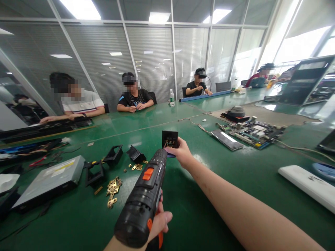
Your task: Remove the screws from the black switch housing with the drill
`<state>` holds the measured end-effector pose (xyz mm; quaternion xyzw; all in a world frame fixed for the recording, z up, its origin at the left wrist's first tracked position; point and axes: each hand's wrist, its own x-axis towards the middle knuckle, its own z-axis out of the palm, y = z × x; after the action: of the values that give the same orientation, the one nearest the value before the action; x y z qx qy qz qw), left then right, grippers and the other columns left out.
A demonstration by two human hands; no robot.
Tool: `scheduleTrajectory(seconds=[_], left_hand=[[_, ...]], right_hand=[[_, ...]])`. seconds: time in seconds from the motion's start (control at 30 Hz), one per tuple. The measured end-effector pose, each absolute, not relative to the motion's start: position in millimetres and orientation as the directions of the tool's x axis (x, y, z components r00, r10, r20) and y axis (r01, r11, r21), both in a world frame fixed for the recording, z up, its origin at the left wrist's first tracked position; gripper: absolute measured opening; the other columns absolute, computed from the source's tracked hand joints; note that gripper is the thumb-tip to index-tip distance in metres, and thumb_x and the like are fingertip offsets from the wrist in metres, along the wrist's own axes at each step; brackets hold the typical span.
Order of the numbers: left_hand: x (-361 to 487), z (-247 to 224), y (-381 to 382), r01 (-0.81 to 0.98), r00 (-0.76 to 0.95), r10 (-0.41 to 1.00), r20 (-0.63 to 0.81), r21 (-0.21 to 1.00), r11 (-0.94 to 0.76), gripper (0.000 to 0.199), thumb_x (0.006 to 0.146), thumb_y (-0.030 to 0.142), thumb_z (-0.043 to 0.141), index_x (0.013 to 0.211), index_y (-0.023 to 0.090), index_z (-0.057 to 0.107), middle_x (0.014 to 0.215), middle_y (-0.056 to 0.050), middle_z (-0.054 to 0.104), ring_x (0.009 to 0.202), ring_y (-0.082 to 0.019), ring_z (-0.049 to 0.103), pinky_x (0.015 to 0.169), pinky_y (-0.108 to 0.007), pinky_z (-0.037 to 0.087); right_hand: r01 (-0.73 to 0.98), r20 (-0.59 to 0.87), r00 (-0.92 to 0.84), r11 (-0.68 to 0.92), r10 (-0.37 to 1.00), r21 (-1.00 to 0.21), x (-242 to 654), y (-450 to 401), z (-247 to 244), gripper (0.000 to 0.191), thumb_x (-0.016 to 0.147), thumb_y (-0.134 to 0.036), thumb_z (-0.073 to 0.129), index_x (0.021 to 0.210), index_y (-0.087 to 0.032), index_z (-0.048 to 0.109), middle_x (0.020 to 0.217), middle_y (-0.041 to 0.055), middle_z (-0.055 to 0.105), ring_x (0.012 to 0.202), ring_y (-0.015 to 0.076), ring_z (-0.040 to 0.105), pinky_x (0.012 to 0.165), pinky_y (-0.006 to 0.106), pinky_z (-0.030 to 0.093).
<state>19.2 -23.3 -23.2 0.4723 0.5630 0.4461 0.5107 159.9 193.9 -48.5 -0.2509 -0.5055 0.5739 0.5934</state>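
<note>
The grip of a black cordless drill [142, 198] with orange details is in my left hand [159, 223], which comes from the lower left. Its chuck points forward, and its bit reaches into a small black square part [170, 138] with metal contacts inside. My right hand [181, 153] pinches this part at its lower right edge, above the table. Small brass pieces [113, 190] lie in a pile left of the drill, with a few more [136, 167] beyond them. Black plastic frames [113, 154] lie behind and left of the pile.
A metal drive [53, 181] lies left on the green table [199, 195]. At right are a circuit board [258, 130], a flat grey pack [227, 140], a white bar [307, 184] and a computer case [306, 82]. Several people sit across the table; a bottle [171, 97] stands there.
</note>
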Motion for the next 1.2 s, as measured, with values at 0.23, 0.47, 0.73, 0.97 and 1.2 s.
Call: scheduleTrajectory(seconds=[0.23, 0.47, 0.73, 0.97, 1.2], left_hand=[[19, -28, -20, 0.077, -0.054, 0.973, -0.225, 0.971, 0.228, 0.037, 0.064, 0.027, 0.089, 0.095, 0.022, 0.070, 0.067, 0.005, 0.074, 0.047, -0.015, 0.066, 0.056, -0.030, 0.059], [19, -21, -24, 0.043, -0.071, 0.969, -0.235, 0.970, 0.239, 0.047, 0.063, 0.024, 0.091, 0.105, 0.022, 0.071, 0.071, 0.004, 0.076, 0.049, -0.016, 0.069, 0.056, -0.030, 0.061], [20, -10, -25, 0.072, -0.029, 0.982, -0.185, 0.980, 0.187, 0.039, 0.066, 0.024, 0.090, 0.099, 0.022, 0.067, 0.063, 0.006, 0.070, 0.048, -0.016, 0.068, 0.056, -0.030, 0.060], [21, -5, -26, 0.097, -0.003, 0.987, -0.163, 0.982, 0.162, 0.033, 0.067, 0.024, 0.088, 0.091, 0.022, 0.065, 0.059, 0.008, 0.067, 0.048, -0.016, 0.066, 0.060, -0.031, 0.059], [24, -1, -28, 0.120, -0.021, 0.989, -0.146, 0.982, 0.148, 0.031, 0.069, 0.026, 0.084, 0.089, 0.022, 0.062, 0.058, 0.007, 0.067, 0.050, -0.016, 0.068, 0.064, -0.031, 0.057]], right_hand=[[-0.408, 0.310, -0.169, 0.220, 0.935, -0.886, 160, 195, -50, 0.049, 0.053, -0.028, 0.091, 0.095, -0.019, 0.070, 0.090, 0.0021, 0.074, 0.083, 0.0221, 0.067, 0.083, 0.037, 0.054], [-0.406, 0.306, -0.161, 0.219, 0.938, -0.887, 159, 196, -49, 0.049, 0.051, -0.029, 0.092, 0.094, -0.019, 0.070, 0.089, 0.0019, 0.074, 0.082, 0.0218, 0.067, 0.082, 0.037, 0.054], [-0.413, 0.308, -0.169, 0.216, 0.936, -0.885, 160, 192, -46, 0.049, 0.053, -0.027, 0.091, 0.096, -0.019, 0.070, 0.091, 0.0019, 0.074, 0.084, 0.0220, 0.068, 0.084, 0.038, 0.054], [-0.409, 0.322, -0.164, 0.232, 0.933, -0.882, 160, 192, -44, 0.049, 0.053, -0.028, 0.092, 0.096, -0.020, 0.070, 0.090, 0.0015, 0.074, 0.084, 0.0219, 0.068, 0.082, 0.037, 0.054], [-0.404, 0.338, -0.168, 0.249, 0.926, -0.880, 160, 191, -40, 0.046, 0.053, -0.027, 0.091, 0.093, -0.019, 0.069, 0.087, 0.0012, 0.074, 0.081, 0.0215, 0.068, 0.079, 0.036, 0.053]])
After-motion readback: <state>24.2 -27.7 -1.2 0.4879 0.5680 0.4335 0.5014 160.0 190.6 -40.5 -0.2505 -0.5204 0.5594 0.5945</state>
